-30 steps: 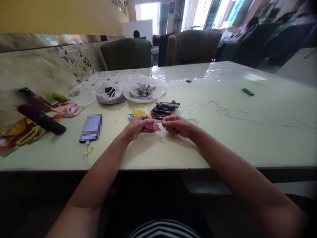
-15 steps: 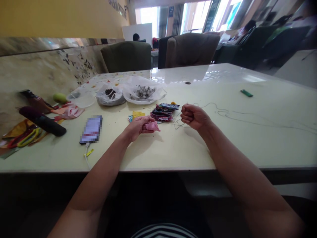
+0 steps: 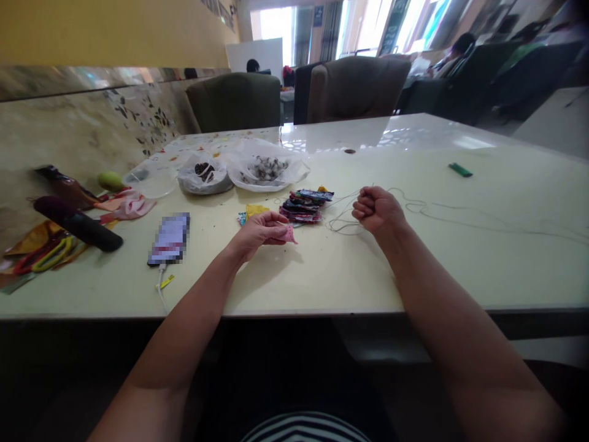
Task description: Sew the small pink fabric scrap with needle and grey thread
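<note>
My left hand (image 3: 258,232) rests on the cream table (image 3: 322,276) with its fingers closed on a small pink cloth piece (image 3: 288,233). Off to the right, my right hand (image 3: 377,209) is a fist pinching a thin thread (image 3: 343,224) that loops on the table and runs back toward the pink piece. Between the two hands, just beyond them, lies a stack of colourful cloth pieces (image 3: 306,204). A yellow cloth scrap (image 3: 254,211) sits behind my left hand.
Two open plastic bags (image 3: 267,169) with dark bits stand behind the stack. A phone (image 3: 170,238) on a cable lies at the left, past it a dark folded umbrella (image 3: 76,222) and scissors (image 3: 43,256). A green lighter (image 3: 460,170) lies far right. Armchairs stand beyond the table.
My right hand has pulled away from the pink piece to the right and farther across the table, drawing the thread out. My left hand has stayed in place.
</note>
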`<state>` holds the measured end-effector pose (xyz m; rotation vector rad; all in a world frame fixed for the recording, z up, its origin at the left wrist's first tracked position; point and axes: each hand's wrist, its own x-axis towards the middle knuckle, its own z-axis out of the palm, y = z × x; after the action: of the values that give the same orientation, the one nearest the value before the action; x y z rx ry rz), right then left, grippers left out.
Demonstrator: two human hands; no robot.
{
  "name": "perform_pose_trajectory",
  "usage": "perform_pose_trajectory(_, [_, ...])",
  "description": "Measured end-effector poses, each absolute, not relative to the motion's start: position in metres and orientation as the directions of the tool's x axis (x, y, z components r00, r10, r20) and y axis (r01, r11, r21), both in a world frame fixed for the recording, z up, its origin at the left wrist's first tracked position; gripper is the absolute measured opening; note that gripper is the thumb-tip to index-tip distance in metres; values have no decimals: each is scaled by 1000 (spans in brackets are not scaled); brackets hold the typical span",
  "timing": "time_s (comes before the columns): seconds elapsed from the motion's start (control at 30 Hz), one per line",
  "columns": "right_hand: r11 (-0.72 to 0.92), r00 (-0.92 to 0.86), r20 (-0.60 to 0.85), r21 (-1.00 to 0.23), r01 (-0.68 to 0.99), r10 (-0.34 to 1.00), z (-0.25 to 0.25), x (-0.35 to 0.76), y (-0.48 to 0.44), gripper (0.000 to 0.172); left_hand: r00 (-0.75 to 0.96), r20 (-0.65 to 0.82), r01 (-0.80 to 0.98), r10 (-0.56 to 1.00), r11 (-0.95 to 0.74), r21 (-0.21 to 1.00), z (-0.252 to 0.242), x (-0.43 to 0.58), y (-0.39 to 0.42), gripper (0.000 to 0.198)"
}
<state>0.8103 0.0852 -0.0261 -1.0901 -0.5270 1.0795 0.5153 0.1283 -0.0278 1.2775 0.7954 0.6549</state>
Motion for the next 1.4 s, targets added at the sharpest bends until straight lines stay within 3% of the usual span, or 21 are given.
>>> perform_pose_trajectory(0.17, [89,540,-125,-931,-353,832,-27,813,85,30,572,-137,-1,809,167,986,-29,516,129,33])
perform_pose_trajectory(0.37, [75,658,49,-997,-12,751,-26,794,79,11,556,-121,-6,822,150,989,-30,517,127,37])
perform_pose_trajectory(0.5, [83,277,113,-990,117,954,-29,765,74,19,512,-84,-45,855,125,991,-31,520,125,39])
perform_pose_trajectory(0.63, [115,-67,102,-968,221,992,-37,733,71,33,447,-57,-124,892,125,984,-32,523,122,41])
perform_pose_trajectory(0.83, [217,-157,185,-950,225,970,-49,717,72,31,444,-29,-88,896,76,993,-33,527,120,37])
perform_pose_trajectory(1.03, [165,-248,119,-971,174,961,-45,716,67,29,359,88,-129,929,-44,991,-36,532,117,28])
perform_pose_trajectory(1.23, [115,-103,105,-988,101,989,-45,714,66,30,423,133,-84,896,-107,991,-37,529,120,36])
perform_pose_trajectory(1.4, [111,-78,103,-989,100,992,-47,717,68,32,457,195,-95,868,-171,981,-41,531,122,26])
